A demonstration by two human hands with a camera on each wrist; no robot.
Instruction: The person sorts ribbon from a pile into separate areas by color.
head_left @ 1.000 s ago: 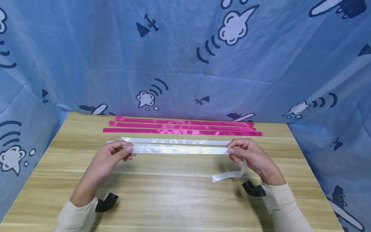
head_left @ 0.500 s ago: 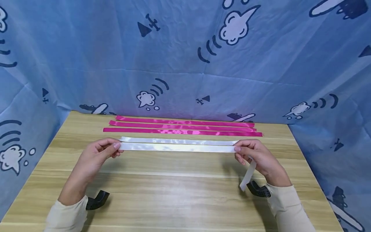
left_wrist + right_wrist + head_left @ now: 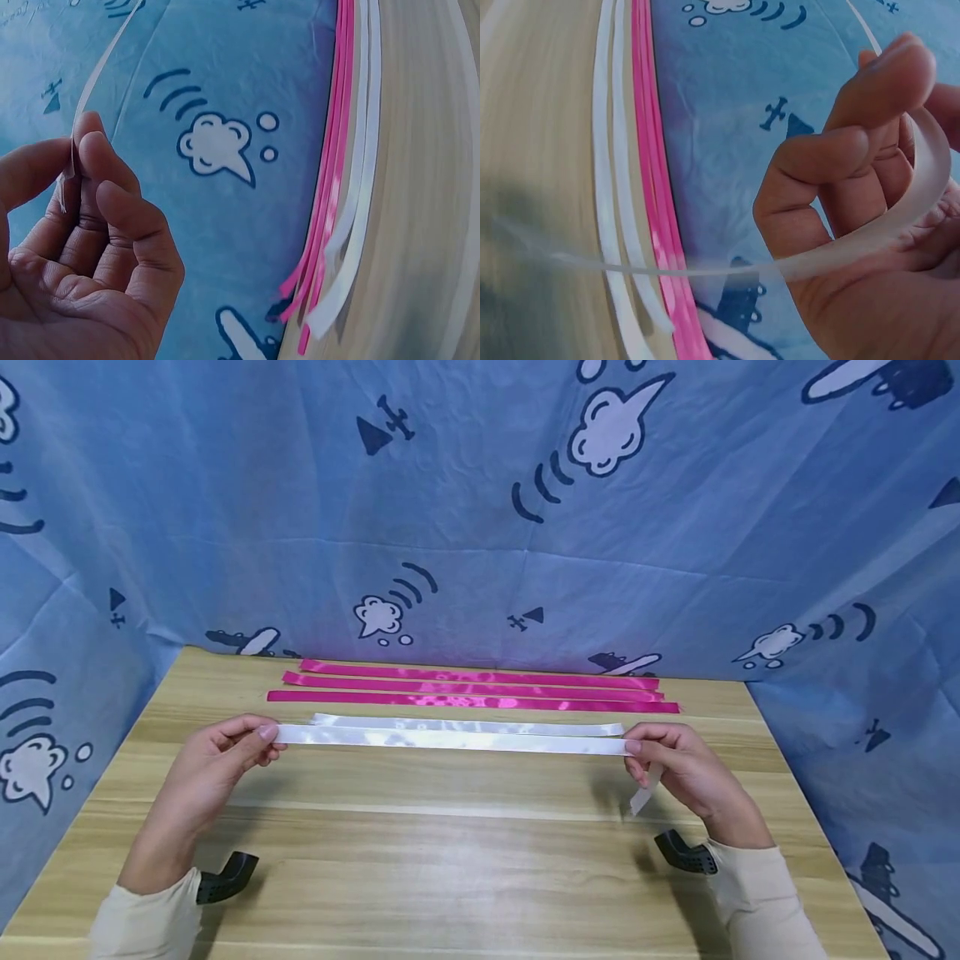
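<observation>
Above the wooden tabletop (image 3: 465, 860), a white ribbon (image 3: 450, 740) is pinched taut at either end by the left hand (image 3: 217, 768) and right hand (image 3: 686, 772), spare tail hanging past the right fingers, parallel to another white strip (image 3: 465, 725) and three pink ribbons (image 3: 472, 687) behind.
</observation>
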